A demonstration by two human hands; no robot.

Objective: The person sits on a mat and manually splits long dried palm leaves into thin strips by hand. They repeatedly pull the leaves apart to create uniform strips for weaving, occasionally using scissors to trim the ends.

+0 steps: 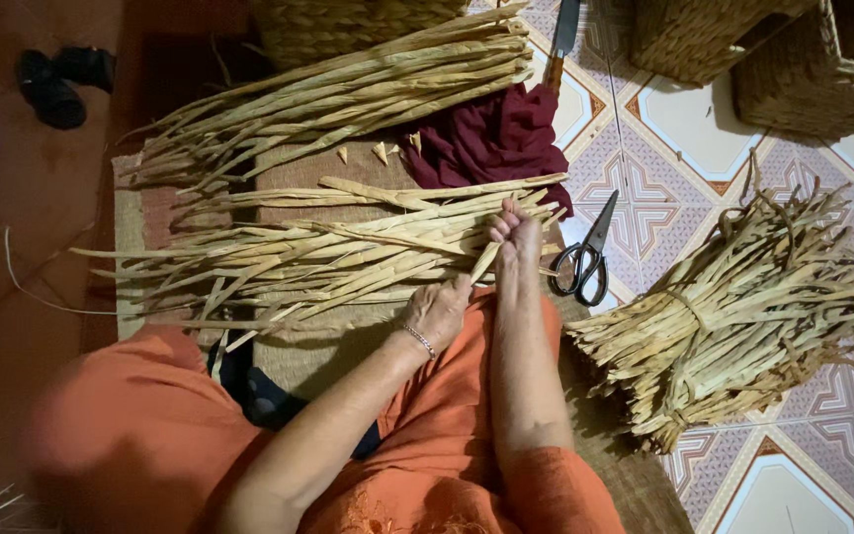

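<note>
From my remote seat I see the left hand (437, 311), a thin bracelet on its wrist, sitting at centre frame with its fingers curled shut around the near end of a flat, pale dried-reed strip (483, 262); that grip looks snug, I judge so the strip stays taut. The right hand (514, 229) sits just above it, fingertips pinched closed on the same strip where it meets the loose pile of pale dried-reed strips (318, 259) fanned across the brown woven mat (130, 222), probably to part this one strip from its neighbours. A second heap of the same strips (348, 94) lies in the upper middle, partly over a dark red cloth (491, 138). Black-handled scissors (585, 259) rest on the patterned floor tiles (684, 138) just right of the hands, within easy reach. A tied bundle of dried reeds (733, 316) fills the right side, bound at its middle so it holds together. Woven baskets (793, 59) stand at the upper right, and dark sandals (56, 84) sit at the upper left. Orange clothing (437, 435) covers the lap below.
</note>
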